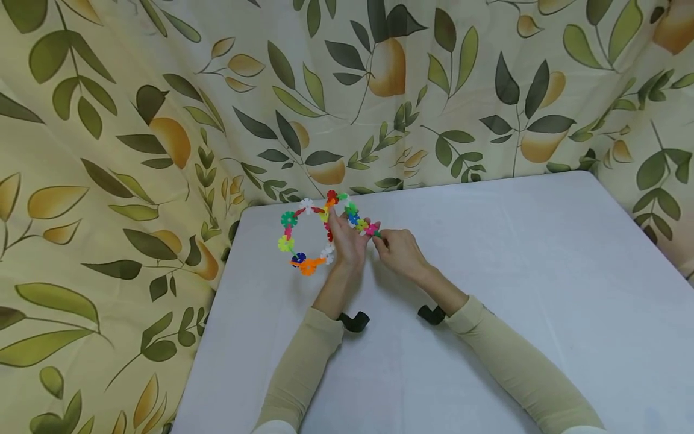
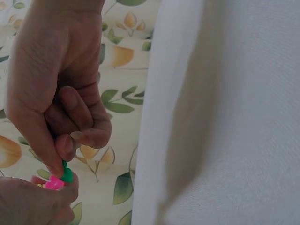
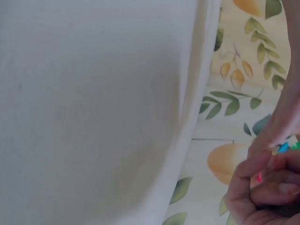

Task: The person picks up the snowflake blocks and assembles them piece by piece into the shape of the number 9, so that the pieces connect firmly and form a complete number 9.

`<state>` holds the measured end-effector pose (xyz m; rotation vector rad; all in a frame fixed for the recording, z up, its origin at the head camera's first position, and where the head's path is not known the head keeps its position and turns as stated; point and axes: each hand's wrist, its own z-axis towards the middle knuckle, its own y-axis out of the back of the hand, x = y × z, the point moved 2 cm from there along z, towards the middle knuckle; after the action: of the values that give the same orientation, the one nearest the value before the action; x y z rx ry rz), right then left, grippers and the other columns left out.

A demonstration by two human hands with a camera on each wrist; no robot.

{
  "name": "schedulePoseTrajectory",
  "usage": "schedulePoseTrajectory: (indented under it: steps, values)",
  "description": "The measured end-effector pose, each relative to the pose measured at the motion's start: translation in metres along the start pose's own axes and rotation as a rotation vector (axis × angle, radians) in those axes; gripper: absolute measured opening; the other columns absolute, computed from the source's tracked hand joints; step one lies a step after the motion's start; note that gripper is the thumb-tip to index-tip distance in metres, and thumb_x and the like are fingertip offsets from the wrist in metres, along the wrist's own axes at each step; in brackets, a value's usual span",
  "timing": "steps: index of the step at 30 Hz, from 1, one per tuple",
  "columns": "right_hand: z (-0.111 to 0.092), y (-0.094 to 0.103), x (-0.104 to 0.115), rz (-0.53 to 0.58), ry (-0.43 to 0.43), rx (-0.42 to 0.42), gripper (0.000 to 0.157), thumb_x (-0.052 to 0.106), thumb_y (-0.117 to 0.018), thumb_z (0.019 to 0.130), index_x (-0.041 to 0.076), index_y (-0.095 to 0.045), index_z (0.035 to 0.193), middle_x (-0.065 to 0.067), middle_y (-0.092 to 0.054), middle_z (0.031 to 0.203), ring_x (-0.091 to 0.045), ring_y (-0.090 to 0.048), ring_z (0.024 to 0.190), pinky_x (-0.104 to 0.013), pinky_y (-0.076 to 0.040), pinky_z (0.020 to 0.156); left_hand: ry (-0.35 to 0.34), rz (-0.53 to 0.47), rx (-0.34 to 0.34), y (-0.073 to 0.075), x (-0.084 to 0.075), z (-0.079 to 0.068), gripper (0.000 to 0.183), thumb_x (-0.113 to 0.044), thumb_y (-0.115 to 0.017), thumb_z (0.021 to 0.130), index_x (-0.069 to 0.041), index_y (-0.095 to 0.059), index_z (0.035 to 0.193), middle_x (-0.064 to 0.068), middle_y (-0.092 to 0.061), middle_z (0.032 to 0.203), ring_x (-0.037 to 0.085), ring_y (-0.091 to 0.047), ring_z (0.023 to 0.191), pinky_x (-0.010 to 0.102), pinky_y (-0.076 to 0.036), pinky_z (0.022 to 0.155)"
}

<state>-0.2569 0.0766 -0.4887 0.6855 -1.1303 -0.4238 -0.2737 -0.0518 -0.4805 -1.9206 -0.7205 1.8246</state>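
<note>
A chain of colourful plastic snowflake discs [image 1: 308,267] hangs in a loop left of my left hand [image 1: 349,244] and runs across its fingers. My left hand grips the chain near its pink disc [image 1: 372,229], palm turned up. With thumb and forefinger, my right hand [image 1: 402,254] pinches a green disc [image 2: 68,176] right against the pink one. In the left wrist view, the other fingers of the right hand are curled loosely. The right wrist view shows only slivers of the chain behind the fingers [image 3: 253,168].
Both hands are above a white-covered table [image 1: 488,361]. A curtain printed with leaves and fruit [image 1: 379,120] hangs behind it and along its left side. Black wrist mounts [image 1: 355,322] stick out at both wrists.
</note>
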Motion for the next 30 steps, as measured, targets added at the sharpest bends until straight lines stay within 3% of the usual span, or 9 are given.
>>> schedulePoseTrajectory:
  steps: [5, 10, 15, 21, 26, 30]
  values:
    - [0.0, 0.003, -0.002, -0.02, -0.001, 0.024, 0.033, 0.013, -0.062, 0.102, 0.01, -0.057, 0.07, 0.001, -0.048, 0.058, -0.014, -0.046, 0.053, -0.028, -0.033, 0.049, 0.012, 0.001, -0.01, -0.001, 0.002, 0.0, 0.084, -0.072, -0.036, 0.098, -0.04, 0.004, 0.166, 0.01, 0.001, 0.173, 0.037, -0.036, 0.135, 0.063, -0.043, 0.11]
    - [0.001, 0.005, -0.005, -0.012, 0.0, 0.04, 0.033, 0.013, -0.063, 0.102, 0.009, -0.058, 0.07, 0.0, -0.048, 0.058, -0.015, -0.045, 0.053, -0.027, -0.032, 0.048, 0.027, 0.017, 0.003, -0.002, 0.002, 0.0, 0.081, -0.07, -0.034, 0.099, -0.041, 0.003, 0.166, 0.009, -0.002, 0.173, 0.041, -0.034, 0.141, 0.063, -0.043, 0.109]
    - [0.001, 0.003, -0.006, -0.008, 0.002, 0.035, 0.036, 0.015, -0.063, 0.102, 0.01, -0.057, 0.066, 0.002, -0.047, 0.057, -0.014, -0.045, 0.054, -0.027, -0.032, 0.049, 0.031, -0.036, -0.001, 0.0, -0.003, 0.004, 0.079, -0.069, -0.034, 0.101, -0.043, 0.007, 0.165, 0.012, 0.0, 0.173, 0.049, -0.036, 0.139, 0.069, -0.043, 0.107]
    - [-0.001, 0.005, -0.002, 0.044, -0.044, 0.044, 0.04, 0.019, -0.066, 0.101, 0.012, -0.056, 0.063, 0.002, -0.05, 0.053, -0.016, -0.049, 0.053, -0.029, -0.033, 0.05, 0.026, -0.01, 0.083, 0.004, -0.012, 0.008, 0.079, -0.067, -0.027, 0.103, -0.039, 0.014, 0.164, 0.017, 0.002, 0.17, 0.053, -0.048, 0.132, 0.072, -0.043, 0.104]
    - [-0.004, 0.0, -0.001, 0.146, -0.078, 0.112, 0.037, 0.023, -0.062, 0.104, 0.006, -0.067, 0.072, -0.002, -0.063, 0.059, -0.018, -0.062, 0.053, -0.031, -0.042, 0.052, -0.012, 0.072, 0.124, 0.008, -0.018, 0.009, 0.076, -0.067, -0.023, 0.103, -0.032, 0.007, 0.163, 0.013, -0.024, 0.153, 0.052, -0.055, 0.13, 0.068, -0.045, 0.105]
    - [-0.005, -0.004, 0.002, 0.228, -0.104, 0.151, 0.036, 0.023, -0.062, 0.104, 0.002, -0.07, 0.078, -0.014, -0.071, 0.072, -0.026, -0.07, 0.059, -0.031, -0.051, 0.056, -0.052, 0.123, 0.156, 0.009, -0.024, 0.008, 0.074, -0.069, -0.02, 0.102, -0.029, -0.001, 0.161, 0.01, -0.031, 0.143, 0.051, -0.058, 0.128, 0.064, -0.046, 0.107]
